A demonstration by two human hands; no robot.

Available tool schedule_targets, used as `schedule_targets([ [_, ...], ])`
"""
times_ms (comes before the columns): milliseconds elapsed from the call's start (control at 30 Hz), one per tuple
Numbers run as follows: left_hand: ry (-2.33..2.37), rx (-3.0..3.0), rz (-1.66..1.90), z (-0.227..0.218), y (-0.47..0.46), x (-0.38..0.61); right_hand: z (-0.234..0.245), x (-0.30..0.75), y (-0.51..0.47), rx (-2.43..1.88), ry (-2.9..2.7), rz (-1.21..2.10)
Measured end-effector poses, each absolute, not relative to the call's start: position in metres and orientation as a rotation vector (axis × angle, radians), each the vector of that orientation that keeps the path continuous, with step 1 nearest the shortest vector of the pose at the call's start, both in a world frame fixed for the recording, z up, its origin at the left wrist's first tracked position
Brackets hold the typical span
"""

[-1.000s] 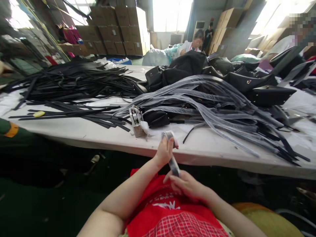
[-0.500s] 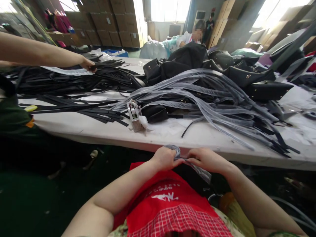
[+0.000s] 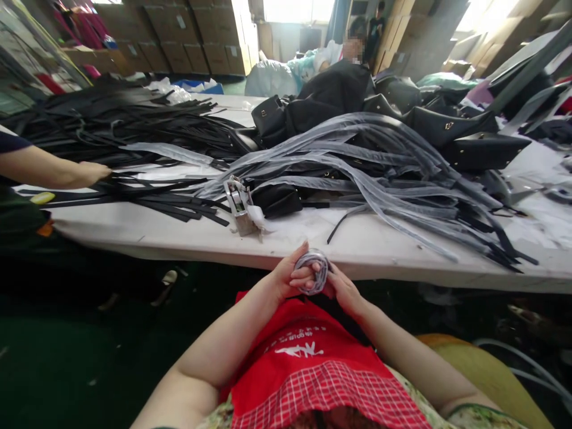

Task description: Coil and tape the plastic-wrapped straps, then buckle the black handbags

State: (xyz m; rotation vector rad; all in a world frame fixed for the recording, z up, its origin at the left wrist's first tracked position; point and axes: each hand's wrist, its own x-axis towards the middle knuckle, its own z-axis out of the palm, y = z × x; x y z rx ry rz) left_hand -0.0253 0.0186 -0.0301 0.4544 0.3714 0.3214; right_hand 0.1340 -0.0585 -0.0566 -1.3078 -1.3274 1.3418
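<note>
A strap wrapped in clear plastic is wound into a round coil in front of my apron, near the table edge. My left hand holds the coil, its fingers curled through the middle and its thumb up. From the other side my right hand presses against the coil's outer edge; its fingertips are partly hidden behind it. Beyond my hands, a metal tape dispenser stands on the table. Long plastic-wrapped straps lie across the table to its right.
Black bags are heaped behind the wrapped straps. Bare black straps lie to the left, where a co-worker's hand touches some. The white table's front edge runs just beyond my hands. Stacked cartons stand at the back.
The strap's loose tail is now wound in or out of sight, and the coil faces me. My right hand has moved left against it. The co-worker's hand has moved down and left.
</note>
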Motion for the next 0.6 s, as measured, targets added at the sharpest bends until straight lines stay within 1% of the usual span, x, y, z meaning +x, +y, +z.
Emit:
schedule_targets([
  [100,0.318,0.352,0.516,-0.031,0.016,-0.021,-0.059,0.126,-0.052,-1.153,-1.052,1.474],
  [167,0.290,0.319,0.580,-0.034,0.014,-0.019,-0.059,0.126,-0.049,-1.114,-1.037,1.588],
  [267,0.256,0.265,0.610,-0.040,0.009,-0.015,-0.064,0.125,-0.048,-1.171,-1.122,1.694],
  [367,0.263,0.247,0.645,-0.047,0.006,-0.014,-0.067,0.127,-0.050,-1.226,-1.083,1.635],
  [433,0.358,0.350,0.675,-0.052,0.005,-0.017,-0.062,0.138,-0.048,-1.283,-1.107,1.560],
  [500,0.579,0.589,0.734,-0.056,0.005,-0.023,-0.049,0.156,-0.044,-1.380,-1.319,1.522],
  [600,0.893,1.143,0.766,-0.058,-0.005,-0.030,-0.026,0.175,-0.039,-1.412,-1.928,1.573],
])
